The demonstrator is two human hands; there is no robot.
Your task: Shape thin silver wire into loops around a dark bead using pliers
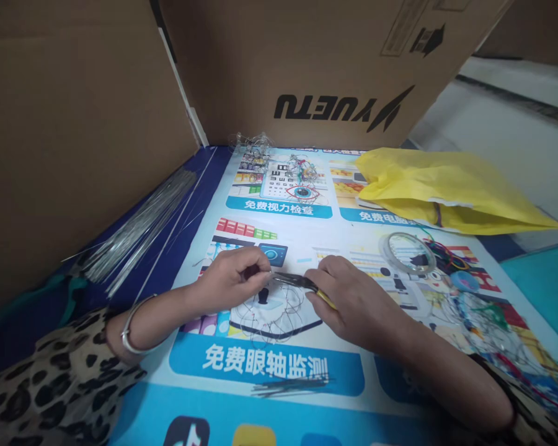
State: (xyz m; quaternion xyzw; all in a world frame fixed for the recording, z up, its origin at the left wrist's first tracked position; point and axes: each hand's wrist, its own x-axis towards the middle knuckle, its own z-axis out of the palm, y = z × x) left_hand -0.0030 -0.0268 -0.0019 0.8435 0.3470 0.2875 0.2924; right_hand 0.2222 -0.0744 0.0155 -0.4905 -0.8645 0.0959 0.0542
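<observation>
My left hand (pixel 232 279) is closed in a pinch on a thin wire, part of a looped wire frame (pixel 272 319) lying on the printed poster (pixel 283 365). My right hand (pixel 353 297) grips yellow-handled pliers (pixel 302 284), whose dark jaws point left and meet the wire at my left fingertips. A silver bangle sits on my left wrist, and both sleeves are leopard print.
A bundle of straight silver wires (pixel 134 229) lies at the left. Cardboard walls (pixel 74 124) stand behind and to the left. A yellow plastic bag (pixel 446 192), a clear tape roll (pixel 407 251), coloured wires (pixel 446 257) and finished wire pieces (pixel 300 170) lie beyond. Short dark wires (pixel 291 387) lie near me.
</observation>
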